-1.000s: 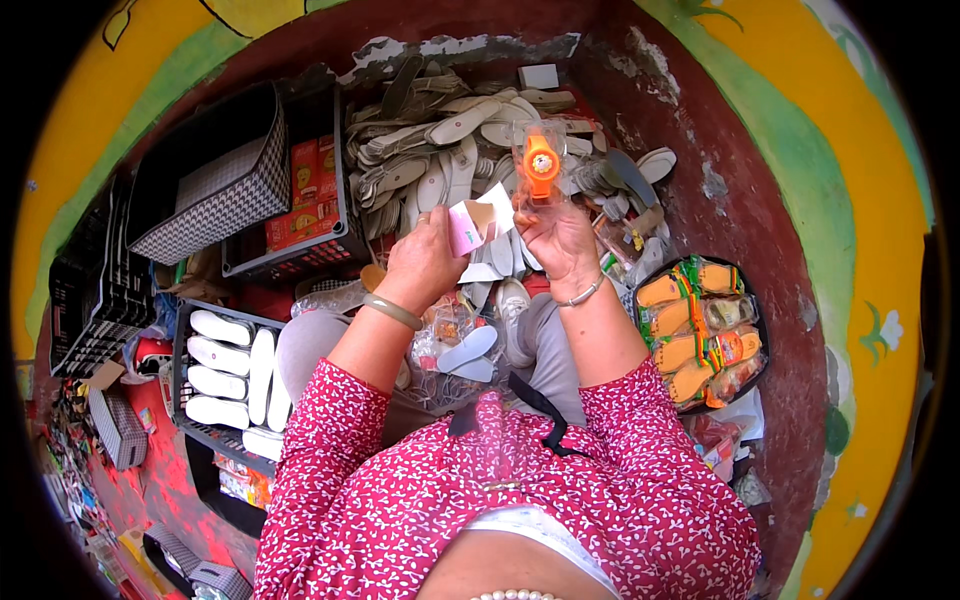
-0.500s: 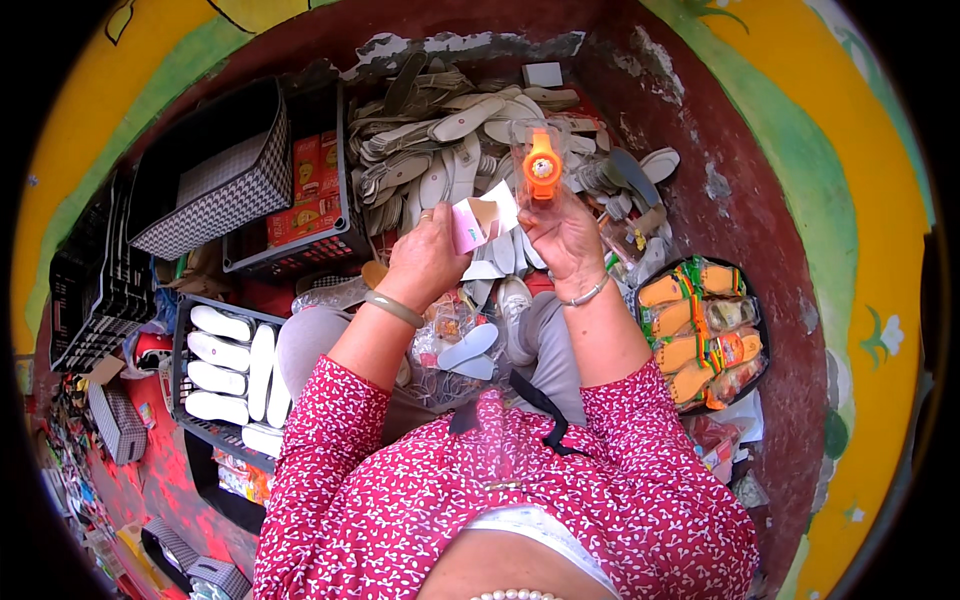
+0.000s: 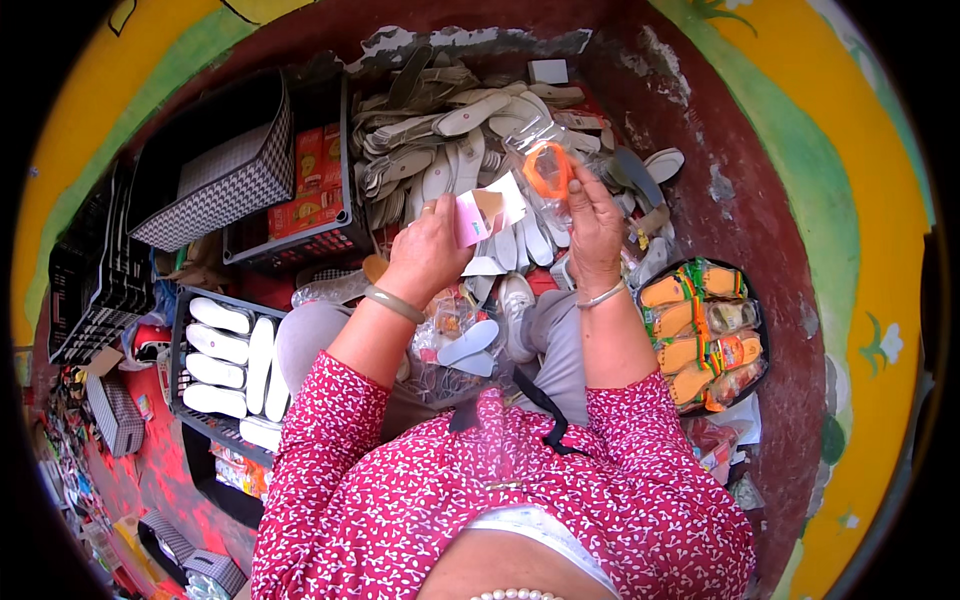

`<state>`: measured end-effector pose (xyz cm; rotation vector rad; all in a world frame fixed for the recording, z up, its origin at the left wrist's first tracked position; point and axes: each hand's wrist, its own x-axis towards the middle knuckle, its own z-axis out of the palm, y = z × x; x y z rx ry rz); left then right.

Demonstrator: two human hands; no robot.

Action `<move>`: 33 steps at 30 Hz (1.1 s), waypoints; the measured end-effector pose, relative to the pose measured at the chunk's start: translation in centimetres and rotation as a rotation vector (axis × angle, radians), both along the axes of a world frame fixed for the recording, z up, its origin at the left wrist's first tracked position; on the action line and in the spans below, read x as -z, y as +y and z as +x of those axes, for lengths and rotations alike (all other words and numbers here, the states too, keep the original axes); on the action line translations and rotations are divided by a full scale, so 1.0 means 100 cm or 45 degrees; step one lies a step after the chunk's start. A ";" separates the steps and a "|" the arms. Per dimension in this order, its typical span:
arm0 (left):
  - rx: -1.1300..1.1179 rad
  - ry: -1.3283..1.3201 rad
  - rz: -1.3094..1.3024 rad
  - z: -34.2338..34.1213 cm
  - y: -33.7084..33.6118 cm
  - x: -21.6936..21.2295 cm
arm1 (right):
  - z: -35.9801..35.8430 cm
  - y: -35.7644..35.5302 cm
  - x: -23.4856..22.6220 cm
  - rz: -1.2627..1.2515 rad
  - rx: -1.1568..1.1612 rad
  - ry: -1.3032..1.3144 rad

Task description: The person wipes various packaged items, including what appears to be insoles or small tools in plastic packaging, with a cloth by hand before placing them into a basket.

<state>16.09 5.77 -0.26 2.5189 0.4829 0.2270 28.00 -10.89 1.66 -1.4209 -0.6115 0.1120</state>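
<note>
Watching from afar, I have the left forearm [image 3: 365,355] slanting forward and inward, ending in a bent left hand [image 3: 428,250] with its back turned up and its fingers curled into a grip. My right forearm [image 3: 614,345] runs nearly straight ahead, the right hand [image 3: 595,228] held a little further forward, thumb extended and pressed toward the fingers in a pinch, both hands well apart

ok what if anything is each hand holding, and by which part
Left hand: pink-and-white box, by its left side. Right hand: clear pack with an orange band, by its right edge.
</note>
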 end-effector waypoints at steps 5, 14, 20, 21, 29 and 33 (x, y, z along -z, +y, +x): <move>0.008 -0.002 0.006 0.000 0.000 0.000 | 0.006 0.001 0.002 0.142 0.095 -0.039; -0.027 -0.127 0.160 -0.001 0.014 0.006 | 0.002 -0.012 -0.025 -0.537 0.345 -1.458; 0.046 -0.083 0.263 -0.002 0.012 0.009 | -0.026 0.000 -0.025 -0.670 0.088 -1.702; 0.034 -0.094 0.263 0.000 0.012 0.011 | -0.025 0.000 -0.023 -0.731 0.082 -1.722; -0.076 -0.301 0.200 0.001 0.021 0.011 | -0.015 -0.002 -0.020 -0.760 0.014 -1.600; 0.043 -0.327 0.241 0.002 0.022 0.019 | -0.015 -0.005 -0.023 -0.803 -0.127 -1.530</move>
